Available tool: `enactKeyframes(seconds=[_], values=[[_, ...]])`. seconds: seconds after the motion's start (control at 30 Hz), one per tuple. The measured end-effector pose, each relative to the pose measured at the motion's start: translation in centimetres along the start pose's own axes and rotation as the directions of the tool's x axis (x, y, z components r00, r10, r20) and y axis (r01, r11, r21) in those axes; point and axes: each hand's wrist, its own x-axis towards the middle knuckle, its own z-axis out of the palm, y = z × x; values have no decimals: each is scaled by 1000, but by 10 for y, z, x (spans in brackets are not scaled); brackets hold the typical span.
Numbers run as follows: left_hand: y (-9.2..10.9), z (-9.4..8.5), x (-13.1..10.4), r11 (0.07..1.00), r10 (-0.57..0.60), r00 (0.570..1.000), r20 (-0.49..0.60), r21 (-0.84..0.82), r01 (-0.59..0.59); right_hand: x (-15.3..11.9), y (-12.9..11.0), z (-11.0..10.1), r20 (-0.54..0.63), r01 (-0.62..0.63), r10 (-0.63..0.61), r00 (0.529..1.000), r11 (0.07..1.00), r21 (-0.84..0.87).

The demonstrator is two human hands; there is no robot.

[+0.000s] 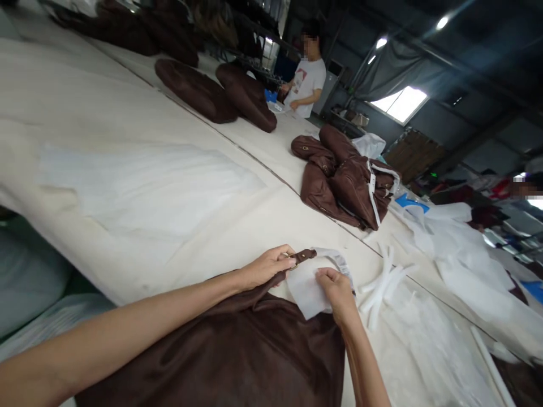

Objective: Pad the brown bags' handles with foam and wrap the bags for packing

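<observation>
A dark brown garment (271, 350) lies across the near edge of the table, below both hands. My left hand (271, 265) is closed on a brown strap (304, 256) with a small metal fitting, at the garment's upper edge. Just to the right, my right hand (335, 282) pinches a thin white sheet (306, 291) between thumb and fingers. A whitish band (335, 257) curves behind the sheet, from the strap toward my right wrist.
Folded brown jackets (343, 181) lie further back, with more brown bundles (199, 90) at the upper left. White strips (384, 288) and clear plastic (436, 339) cover the right side. A person (307, 76) in a white shirt stands beyond the table (203, 243).
</observation>
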Motion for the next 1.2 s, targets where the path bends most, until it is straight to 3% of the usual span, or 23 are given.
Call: enactKeyframes(seconds=[0.17,0.3,0.47,0.57,0.67,0.73,0.93,1.1,1.2], values=[[-2,-3,0,1000,-1,1000,22,-24,1,13,-2,31,140,24,-41,989,993,116],[-3,-6,0,1000,-3,1000,2,-8,3,2,6,36,296,-88,-38,954,911,402],[-6,-3,0,998,-38,999,-30,42,39,-6,9,45,229,-131,-1,973,818,560],[-11,-1,4,997,-50,988,-148,55,59,-1,9,51,186,-115,4,983,797,593],[-16,-3,7,995,-92,940,-328,2,98,5,8,51,171,-105,-1,985,783,612],[-15,-6,8,989,-143,915,-378,-75,124,7,7,50,175,-104,-6,985,784,612],[-2,-8,3,936,-216,953,-210,-321,142,5,3,43,193,-89,-25,981,823,561],[-3,-5,3,925,-170,946,-278,-377,56,-4,11,31,291,-154,34,956,903,401],[-6,-6,5,927,-143,936,-323,-375,12,-1,16,35,253,-144,48,966,916,375]])
